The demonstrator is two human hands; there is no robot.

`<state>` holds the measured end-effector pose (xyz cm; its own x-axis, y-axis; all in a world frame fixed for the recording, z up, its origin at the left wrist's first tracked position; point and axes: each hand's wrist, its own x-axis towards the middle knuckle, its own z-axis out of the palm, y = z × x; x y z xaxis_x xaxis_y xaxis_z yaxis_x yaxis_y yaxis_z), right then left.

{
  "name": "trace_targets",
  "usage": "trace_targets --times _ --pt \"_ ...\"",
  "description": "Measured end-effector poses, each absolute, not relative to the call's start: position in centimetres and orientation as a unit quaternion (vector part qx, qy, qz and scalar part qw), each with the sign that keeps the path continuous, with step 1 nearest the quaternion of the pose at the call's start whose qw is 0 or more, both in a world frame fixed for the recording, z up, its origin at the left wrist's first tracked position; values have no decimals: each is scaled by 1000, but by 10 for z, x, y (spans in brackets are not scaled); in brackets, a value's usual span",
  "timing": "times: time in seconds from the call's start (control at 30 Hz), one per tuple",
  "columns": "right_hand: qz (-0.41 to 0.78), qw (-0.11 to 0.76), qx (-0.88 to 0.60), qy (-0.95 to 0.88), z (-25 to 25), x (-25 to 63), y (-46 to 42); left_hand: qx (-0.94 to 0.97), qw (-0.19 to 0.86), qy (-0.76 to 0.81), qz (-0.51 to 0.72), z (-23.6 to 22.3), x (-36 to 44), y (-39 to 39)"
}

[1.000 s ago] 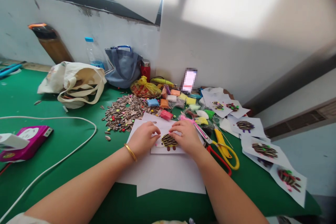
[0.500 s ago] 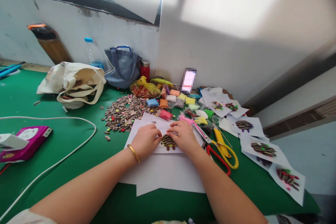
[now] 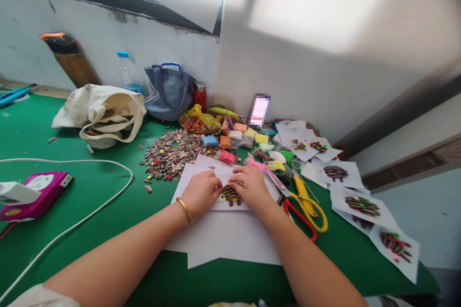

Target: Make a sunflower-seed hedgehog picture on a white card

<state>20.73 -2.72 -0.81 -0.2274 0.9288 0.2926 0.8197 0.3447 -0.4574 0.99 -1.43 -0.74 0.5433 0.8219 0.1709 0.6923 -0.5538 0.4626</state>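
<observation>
On a white paper sheet [image 3: 187,180] lies a small hedgehog figure [image 3: 231,194] with a body of striped sunflower seeds pressed into yellowish clay and brown feet. My left hand [image 3: 204,193], with a gold bangle at the wrist, is at the figure's left side. Its thumb and fingers are pinched together. My right hand [image 3: 252,186] reaches over the figure's upper right, fingers bent and drawn together at its top. Whatever either hand's fingertips hold is too small or hidden to make out. More white paper [image 3: 230,235] lies beneath the sheet.
Loose sunflower seeds [image 3: 173,153] and packets of coloured clay [image 3: 226,142] lie behind the sheet. Scissors [image 3: 300,208] and a yellow cutter [image 3: 301,192] are to the right, beside finished seed pictures [image 3: 360,205]. A white cable [image 3: 118,192] curves across the left.
Both hands stay at the hedgehog figure in nearly the same pose. The whole view has shifted very slightly; nothing else has visibly moved.
</observation>
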Motion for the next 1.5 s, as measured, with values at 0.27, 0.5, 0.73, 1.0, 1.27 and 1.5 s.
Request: trace_targets --times 0.27,0.5,0.73,1.0,1.27,1.5 --pt "100 270 -550 -784 -11 208 -27 863 170 439 184 -8 10 -14" --pt "107 286 -550 -778 -9 205 -28 864 167 439 182 -8 10 -13" --pt "80 291 -542 -785 1 221 -24 859 180 440 190 -5 9 -14" --pt "-118 193 -751 -620 14 308 -12 825 239 455 235 -6 4 -7" --pt "-98 94 -793 -594 2 312 -4 799 250 474 274 -4 -1 -1" --pt "-162 266 -756 -576 18 301 -12 785 255 476 304 -4 -2 1"
